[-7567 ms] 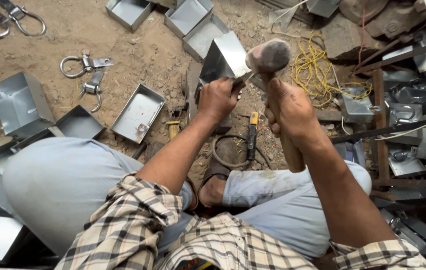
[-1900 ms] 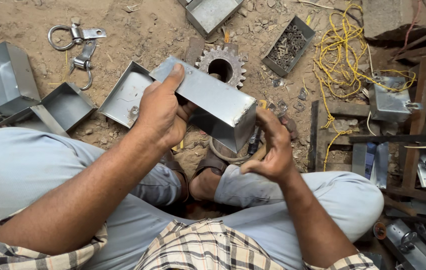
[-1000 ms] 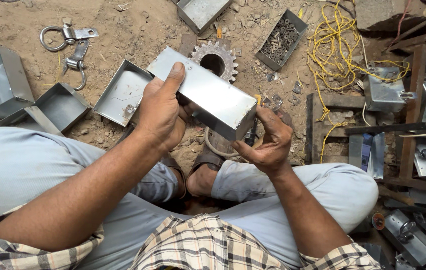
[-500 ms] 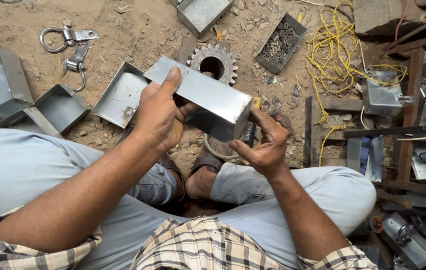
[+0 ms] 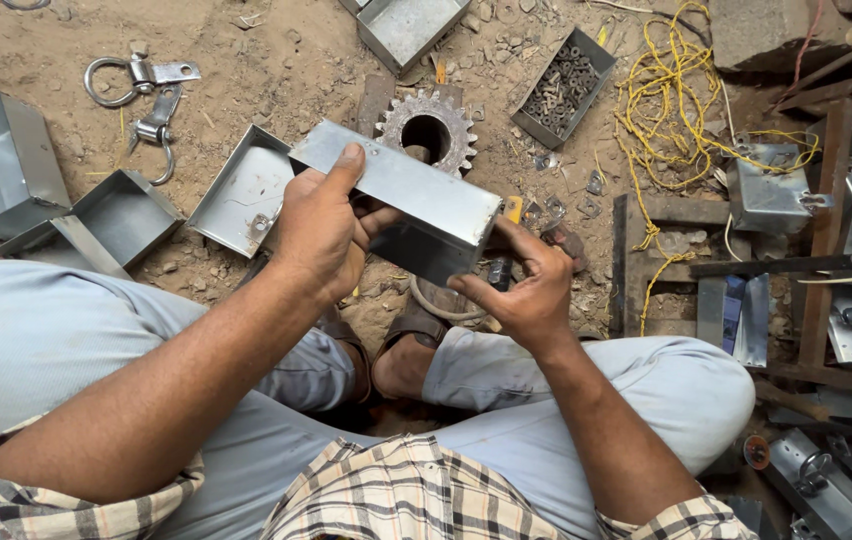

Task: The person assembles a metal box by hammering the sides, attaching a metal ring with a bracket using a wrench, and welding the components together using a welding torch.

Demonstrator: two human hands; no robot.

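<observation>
My left hand grips a shiny sheet-metal box, thumb along its top edge, holding it tilted above my crossed legs. My right hand is at the box's lower right corner, fingers curled under it and touching its edge. Whether the right hand also holds a small part there is hidden by the box. Just behind the box, a large steel gear lies flat on the dirt.
Open metal boxes lie on the dirt at left and at top. A small tray of bolts, tangled yellow cord, metal latches and stacked metal parts at right surround me.
The hammer seen several seconds ago is gone from my hands, and both hands now hold the metal box. Over the last second the box and hands have barely shifted.
</observation>
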